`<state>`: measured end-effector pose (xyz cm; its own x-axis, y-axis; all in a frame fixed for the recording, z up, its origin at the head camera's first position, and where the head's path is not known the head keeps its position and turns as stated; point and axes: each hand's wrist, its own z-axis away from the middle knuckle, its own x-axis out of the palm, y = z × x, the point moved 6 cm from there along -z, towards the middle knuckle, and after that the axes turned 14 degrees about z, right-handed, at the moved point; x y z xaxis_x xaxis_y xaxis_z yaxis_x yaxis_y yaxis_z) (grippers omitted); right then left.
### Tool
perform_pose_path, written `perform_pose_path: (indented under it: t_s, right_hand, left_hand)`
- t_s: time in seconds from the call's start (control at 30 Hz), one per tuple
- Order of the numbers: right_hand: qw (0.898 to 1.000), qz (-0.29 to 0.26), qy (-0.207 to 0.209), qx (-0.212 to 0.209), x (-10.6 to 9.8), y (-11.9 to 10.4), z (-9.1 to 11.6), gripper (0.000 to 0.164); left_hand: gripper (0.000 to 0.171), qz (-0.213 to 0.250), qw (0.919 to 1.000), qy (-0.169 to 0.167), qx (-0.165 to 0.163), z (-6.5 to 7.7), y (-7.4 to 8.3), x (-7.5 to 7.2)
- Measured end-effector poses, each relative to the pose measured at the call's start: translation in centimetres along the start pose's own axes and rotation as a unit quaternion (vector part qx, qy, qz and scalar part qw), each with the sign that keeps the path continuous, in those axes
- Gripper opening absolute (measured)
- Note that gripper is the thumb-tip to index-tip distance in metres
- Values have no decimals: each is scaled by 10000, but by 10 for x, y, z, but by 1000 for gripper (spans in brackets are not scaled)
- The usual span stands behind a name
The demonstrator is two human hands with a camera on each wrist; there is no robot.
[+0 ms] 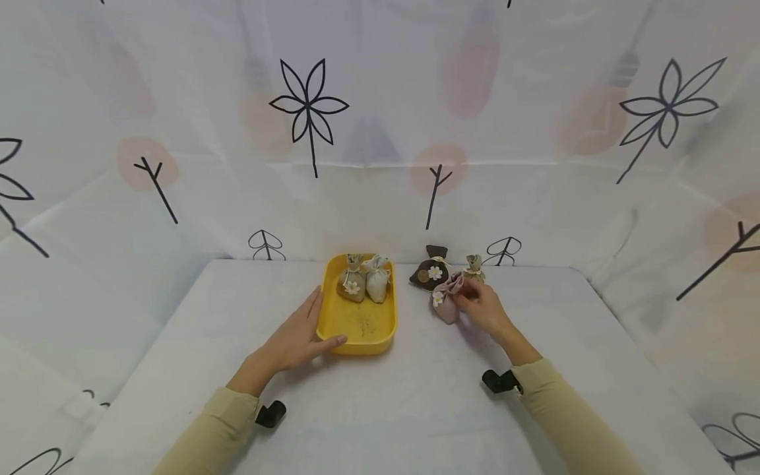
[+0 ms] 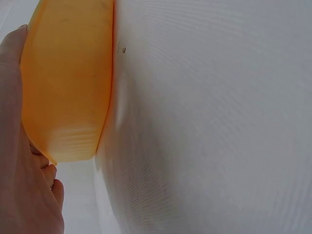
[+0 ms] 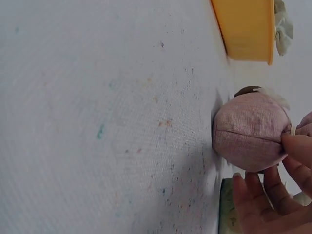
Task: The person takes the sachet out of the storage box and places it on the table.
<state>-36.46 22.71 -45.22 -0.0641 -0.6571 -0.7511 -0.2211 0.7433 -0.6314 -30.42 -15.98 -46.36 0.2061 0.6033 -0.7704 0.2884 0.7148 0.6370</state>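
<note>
**Pink bag (image 1: 446, 313) pinched in the right grip (image 1: 482, 307)**

The work looks partway: the olive bag (image 1: 349, 280) and white bag (image 1: 377, 286) sit together in the tray (image 1: 340, 324), right of the left grip (image 1: 299, 335). Three bags are outside: the pink one, the dark bag (image 1: 429, 269) just beyond and left of the right grip, and the tan bag (image 1: 474, 262) just behind that grip, partly hidden by it. Whether bags are going in or coming out cannot be told.

The right grip is closed, thumb and fingertips on the pink bag's tied neck; whether its base touches the desk (image 1: 380, 415) is unclear. The left grip is spread, fingers along the tray's side, thumb at its near rim.
</note>
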Motion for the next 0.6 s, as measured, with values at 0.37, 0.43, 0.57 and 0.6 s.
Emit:
perform_pose_path:
  t_s: [0.37, 0.43, 0.57, 0.6]
  right_hand:
    - [9998, 117, 21, -140, -3, 3, 6, 31]
    - [9997, 138, 22, -176, -5, 2, 7, 30]
    - [9995, 147, 28, -277, -9, -1, 10, 25]
    - [9994, 158, 36, -304, -10, -3, 11, 23]
  left_hand:
    - [120, 38, 10000, -18, -22, 0, 0, 1]
    - [121, 29, 10000, -4, -6, 0, 0, 1]
    - [122, 11, 10000, 9, -10, -1, -1, 0]
    - [122, 29, 10000, 14, 5, -1, -1, 0]
